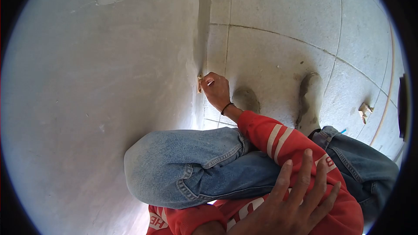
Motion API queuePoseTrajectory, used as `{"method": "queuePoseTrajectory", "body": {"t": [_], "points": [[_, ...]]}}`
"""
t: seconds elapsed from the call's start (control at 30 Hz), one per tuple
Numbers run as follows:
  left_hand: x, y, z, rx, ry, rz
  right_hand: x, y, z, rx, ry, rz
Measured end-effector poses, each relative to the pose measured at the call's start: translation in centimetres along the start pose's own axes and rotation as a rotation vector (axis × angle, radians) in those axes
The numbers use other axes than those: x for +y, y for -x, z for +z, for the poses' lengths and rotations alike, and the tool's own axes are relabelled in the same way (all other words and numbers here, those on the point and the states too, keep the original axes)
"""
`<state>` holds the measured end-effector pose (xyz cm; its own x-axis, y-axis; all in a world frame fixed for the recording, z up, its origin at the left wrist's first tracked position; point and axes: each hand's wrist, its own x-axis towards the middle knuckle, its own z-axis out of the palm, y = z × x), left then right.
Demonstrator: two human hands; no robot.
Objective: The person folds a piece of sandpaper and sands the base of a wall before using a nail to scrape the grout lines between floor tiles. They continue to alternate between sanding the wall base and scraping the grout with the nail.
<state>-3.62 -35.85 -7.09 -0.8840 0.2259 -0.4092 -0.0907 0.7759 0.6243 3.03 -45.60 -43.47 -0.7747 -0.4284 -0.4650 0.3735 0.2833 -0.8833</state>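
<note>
The right hand (pixel 217 90) is reaching down to the foot of a grey plastered wall (pixel 109 69), where it is gripping a folded tan scrap (pixel 200 85), possibly paper or sandpaper. Its fingers are curling inward, with the fingertips closing on the scrap, and a small white bit is showing among them. The scrap is sitting right at the seam where the wall is meeting the tiled floor (pixel 278 48). The wrist is wearing a thin dark bracelet (pixel 226 108) and is bending slightly, so that the knuckles are facing up the picture. Behind it the forearm, in a red sleeve with pale stripes (pixel 281 141), is slanting from the lower right across to the wall, passing between the bent knees.

The left hand (pixel 289 204) is holding nothing: its fingers are spreading apart and pointing up and to the right, overlapping the right sleeve in the view. Whether it is touching the cloth, I cannot tell.

The legs, in blue jeans (pixel 174 165), are folding in a low crouch, the left knee lying just beside the wall. Two dusty shoes (pixel 310 100) are standing on the tiles beyond the right forearm. Farther right, a crumpled tan piece (pixel 365 112) is lying on the floor near a thin brownish hose or cable (pixel 390 78).
</note>
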Motion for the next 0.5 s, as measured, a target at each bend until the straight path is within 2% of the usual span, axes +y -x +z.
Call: {"method": "queuePoseTrajectory", "body": {"t": [0.03, 0.07, 0.13, 0.17, 0.23, 0.3, 0.33, 0.37, 0.4, 0.43, 0.5], "points": [[0.0, -0.2, -0.8, -0.054, 0.002, -0.002, 0.0, 0.0, -0.1, -0.026, -0.038, 0.05], [0.1, -0.4, -1.3, -0.107, 0.006, -0.01, -0.9, -0.9, 0.0, 0.063, 0.012, -0.051], [0.3, -0.4, -1.4, -0.174, 0.026, -0.039, -1.9, -1.6, 0.3, 0.079, -0.07, -0.043], [0.5, -0.1, -1.4, -0.173, 0.065, -0.059, -2.3, -1.7, 0.3, 0.121, -0.151, -0.054], [0.6, 0.0, -1.5, -0.138, 0.086, -0.062, -1.1, -1.3, 0.0, 0.044, -0.035, -0.06], [0.3, -0.3, -1.6, -0.12, -0.012, 0.025, -0.6, -1.2, 0.0, 0.004, -0.079, -0.006], [0.2, -0.4, -1.4, -0.118, -0.012, 0.02, -1.7, -1.8, -0.1, 0.057, 0.001, -0.081], [0.2, -0.4, -1.1, -0.134, 0.019, -0.028, -2.2, -2.3, -0.1, 0.043, -0.002, -0.069], [0.3, -0.2, -1.0, -0.158, 0.053, -0.076, -2.8, -2.8, -0.1, 0.071, -0.088, -0.084], [0.4, 0.0, -1.0, -0.164, 0.056, -0.078, -3.0, -3.1, -0.1, 0.111, -0.171, -0.113], [0.5, 0.2, -1.2, -0.126, -0.006, -0.006, -1.8, -2.6, -0.3, 0.114, -0.043, -0.157]]}}
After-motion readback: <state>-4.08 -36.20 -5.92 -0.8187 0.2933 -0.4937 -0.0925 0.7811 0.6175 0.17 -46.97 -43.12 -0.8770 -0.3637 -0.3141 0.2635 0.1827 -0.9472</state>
